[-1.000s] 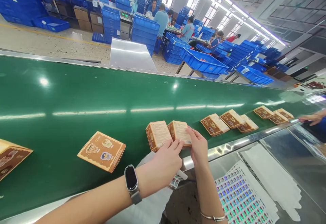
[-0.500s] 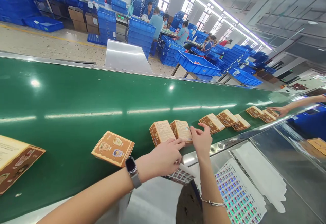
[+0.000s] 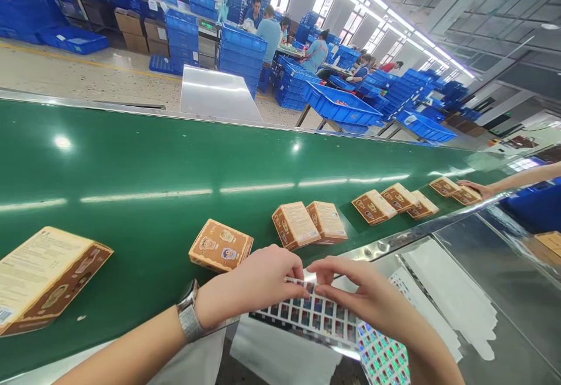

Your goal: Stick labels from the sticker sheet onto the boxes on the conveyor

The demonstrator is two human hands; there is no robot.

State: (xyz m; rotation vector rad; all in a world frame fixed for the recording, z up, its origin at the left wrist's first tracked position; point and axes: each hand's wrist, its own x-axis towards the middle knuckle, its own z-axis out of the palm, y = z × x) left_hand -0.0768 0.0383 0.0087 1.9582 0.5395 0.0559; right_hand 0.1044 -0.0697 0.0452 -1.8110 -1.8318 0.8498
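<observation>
My left hand (image 3: 263, 280), with a watch on the wrist, grips a sheet of small stickers (image 3: 326, 318) near its top edge, thumb on the printed face. My right hand (image 3: 363, 291) pinches at the same edge, thumb and forefinger close together; a loose sticker between them cannot be made out. Just beyond the hands, two brown-and-cream cartons (image 3: 295, 225) lie touching on the green conveyor belt (image 3: 144, 151). Another carton (image 3: 221, 245) lies behind my left hand, partly covered by it. A larger-looking carton (image 3: 52, 280) is at the far left.
Farther right on the belt lie several more cartons (image 3: 374, 207), and another person's hand (image 3: 477, 189) touches the farthest ones. A second, shiny sticker sheet (image 3: 383, 353) and white backing paper (image 3: 451, 291) lie on the metal table at right. Blue crates (image 3: 342, 104) stand beyond the belt.
The cartons have shifted right along the belt. Both hands have left the pair of cartons and come together at the sticker sheet, which now shows more fully, raised in front of me.
</observation>
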